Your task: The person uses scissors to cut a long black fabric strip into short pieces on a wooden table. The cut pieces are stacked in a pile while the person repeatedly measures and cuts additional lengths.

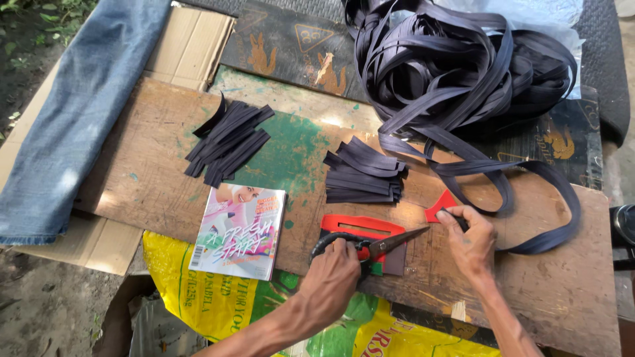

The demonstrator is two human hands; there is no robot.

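A: Largest first?
B: One worn wooden board (pixel 165 172) with green paint patches, laid over flattened brown cardboard (pixel 188 46). One faded blue denim cloth (pixel 79 106) at far left. One yellow and green woven plastic sack (pixel 218 301) under the near edge; contents hidden.

A: Strips?
B: One big tangled heap of long dark flat strap (pixel 456 66), one loop trailing down to the right hand (pixel 471 241). Two piles of short cut dark strips: left pile (pixel 228 140), middle pile (pixel 364 173). Pieces per pile not countable.

A: Smaller items?
B: One glossy pink and white magazine (pixel 239 231). One red flat template (pixel 360 226). One pair of black-handled scissors (pixel 370 246).

A: Hands?
B: Left hand (pixel 331 281) closed around scissor handles, blades slightly parted. Right fingers pinched narrow on strap end beside a small red piece (pixel 440 206).
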